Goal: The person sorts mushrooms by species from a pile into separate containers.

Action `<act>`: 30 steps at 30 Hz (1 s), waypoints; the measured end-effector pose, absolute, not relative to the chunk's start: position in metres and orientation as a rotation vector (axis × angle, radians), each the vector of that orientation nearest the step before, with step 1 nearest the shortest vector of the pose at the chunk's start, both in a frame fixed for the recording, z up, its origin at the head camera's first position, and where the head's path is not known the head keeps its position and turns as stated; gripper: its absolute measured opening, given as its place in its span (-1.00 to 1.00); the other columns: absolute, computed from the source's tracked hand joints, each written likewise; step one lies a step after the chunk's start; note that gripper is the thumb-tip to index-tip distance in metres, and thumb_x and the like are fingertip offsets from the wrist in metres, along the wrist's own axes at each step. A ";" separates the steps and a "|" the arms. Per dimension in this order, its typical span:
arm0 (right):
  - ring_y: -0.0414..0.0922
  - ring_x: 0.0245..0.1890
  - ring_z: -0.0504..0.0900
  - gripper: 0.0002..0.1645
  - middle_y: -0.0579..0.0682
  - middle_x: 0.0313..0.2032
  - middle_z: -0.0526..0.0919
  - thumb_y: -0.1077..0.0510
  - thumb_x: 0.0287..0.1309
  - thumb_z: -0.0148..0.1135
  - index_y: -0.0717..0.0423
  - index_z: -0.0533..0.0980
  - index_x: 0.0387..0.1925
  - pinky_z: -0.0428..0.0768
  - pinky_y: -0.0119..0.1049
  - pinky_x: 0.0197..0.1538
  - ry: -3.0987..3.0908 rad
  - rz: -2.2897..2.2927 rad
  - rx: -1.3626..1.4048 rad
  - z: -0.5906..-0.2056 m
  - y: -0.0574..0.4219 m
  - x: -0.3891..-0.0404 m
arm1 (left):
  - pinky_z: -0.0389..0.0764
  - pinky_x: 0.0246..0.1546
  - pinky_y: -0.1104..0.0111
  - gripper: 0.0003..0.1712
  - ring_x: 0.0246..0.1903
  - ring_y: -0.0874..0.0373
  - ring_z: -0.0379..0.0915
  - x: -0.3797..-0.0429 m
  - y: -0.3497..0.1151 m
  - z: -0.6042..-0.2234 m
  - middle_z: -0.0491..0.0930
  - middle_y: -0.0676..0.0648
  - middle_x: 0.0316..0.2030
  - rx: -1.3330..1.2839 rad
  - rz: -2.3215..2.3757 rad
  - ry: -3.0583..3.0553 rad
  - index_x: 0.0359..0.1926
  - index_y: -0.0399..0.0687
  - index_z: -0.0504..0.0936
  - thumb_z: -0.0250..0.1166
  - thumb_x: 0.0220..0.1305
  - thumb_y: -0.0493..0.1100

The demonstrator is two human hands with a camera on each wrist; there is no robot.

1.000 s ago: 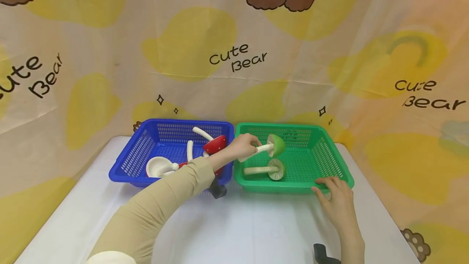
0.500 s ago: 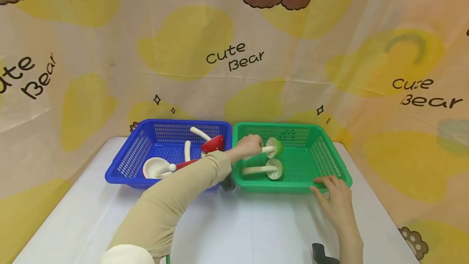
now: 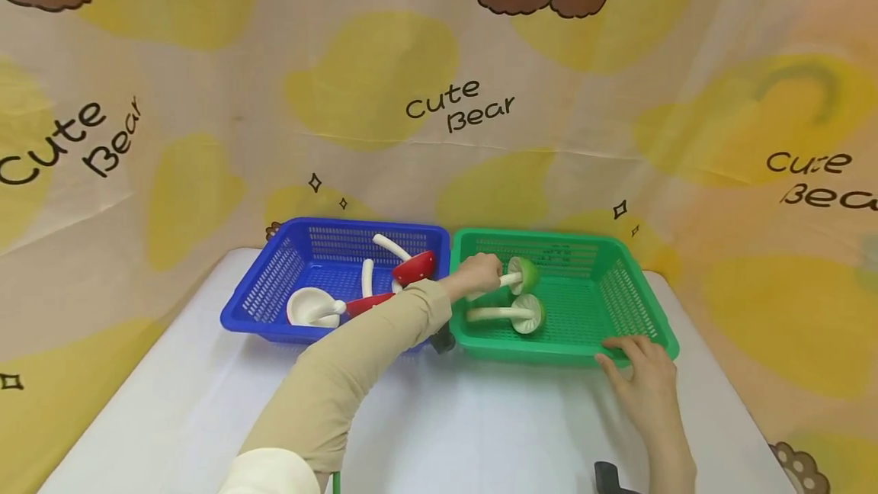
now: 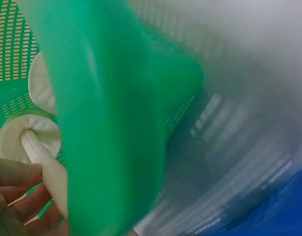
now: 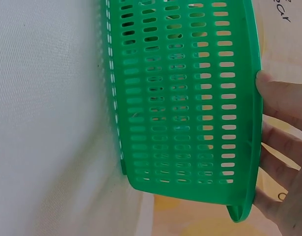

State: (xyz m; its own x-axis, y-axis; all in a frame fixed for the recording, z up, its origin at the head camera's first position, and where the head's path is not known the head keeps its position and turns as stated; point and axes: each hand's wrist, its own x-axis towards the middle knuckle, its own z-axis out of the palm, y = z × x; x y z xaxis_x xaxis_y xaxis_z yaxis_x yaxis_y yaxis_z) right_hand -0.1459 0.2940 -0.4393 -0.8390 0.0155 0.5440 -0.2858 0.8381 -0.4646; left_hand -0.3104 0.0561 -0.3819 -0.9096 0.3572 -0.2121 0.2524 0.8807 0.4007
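Note:
My left hand point(image 3: 478, 273) reaches into the left part of the green basket point(image 3: 542, 354). Its fingers hold the white stem of a toy mushroom with a green cap point(image 3: 527, 276); in the left wrist view thumb and fingers lie around that stem point(image 4: 48, 176). Just in front of it, a second green-capped toy mushroom point(image 3: 527, 314) lies on its side in the basket. At the basket's front right corner, my right hand point(image 3: 648, 383) touches the rim with loosely extended fingers. The right wrist view shows those fingertips point(image 5: 264, 83) against the rim's edge.
Left of the green basket stands a blue basket point(image 3: 240, 320). Inside are several red-capped toy mushrooms point(image 3: 415, 268), one with its white underside point(image 3: 310, 306) showing. Both stand on a white tabletop point(image 3: 480, 418), before a patterned cloth point(image 3: 384, 174).
My left hand has moved slightly right along the stem, and its fingers have closed further around it. The view has shifted a little. My right hand stays at the rim.

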 end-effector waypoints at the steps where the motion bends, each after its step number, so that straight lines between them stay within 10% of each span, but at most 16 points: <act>1: 0.13 -0.15 0.44 -0.72 0.18 -0.22 0.60 0.30 -0.08 0.43 0.21 0.59 -0.24 0.28 0.15 -0.04 -2.469 0.739 0.205 -0.439 0.294 -0.146 | 0.24 -0.65 0.48 -0.69 -0.62 0.24 0.09 -0.310 0.056 -0.382 0.30 0.07 -0.63 0.456 0.512 2.781 -0.61 0.01 0.42 0.13 0.29 -0.28; 14: 0.14 -0.12 0.44 -0.71 0.19 -0.20 0.60 0.29 -0.05 0.42 0.20 0.59 -0.22 0.28 0.17 -0.03 -2.497 0.744 0.212 -0.437 0.290 -0.146 | 0.24 -0.68 0.49 -0.77 -0.66 0.25 0.13 -0.307 0.051 -0.382 0.31 0.04 -0.62 0.449 0.319 2.806 -0.50 -0.08 0.48 0.11 0.34 -0.23; 22: 0.15 -0.12 0.44 -0.71 0.17 -0.21 0.60 0.29 -0.04 0.42 0.19 0.59 -0.21 0.29 0.17 -0.04 -2.496 0.736 0.226 -0.435 0.289 -0.149 | 0.32 -0.63 0.52 -0.58 -0.31 0.17 0.49 -0.303 0.042 -0.374 0.59 -0.03 0.13 0.547 0.457 2.826 0.16 0.00 0.57 0.12 0.29 -0.27; 30: 0.18 -0.06 0.45 -0.70 0.17 -0.17 0.61 0.27 -0.01 0.40 0.16 0.58 -0.17 0.25 0.31 0.08 -2.472 0.745 0.247 -0.432 0.291 -0.147 | 0.33 -0.61 0.52 -0.67 -0.39 0.21 0.48 -0.269 0.017 -0.365 0.64 -0.10 0.00 0.726 0.656 2.855 0.06 -0.03 0.62 0.15 0.30 -0.22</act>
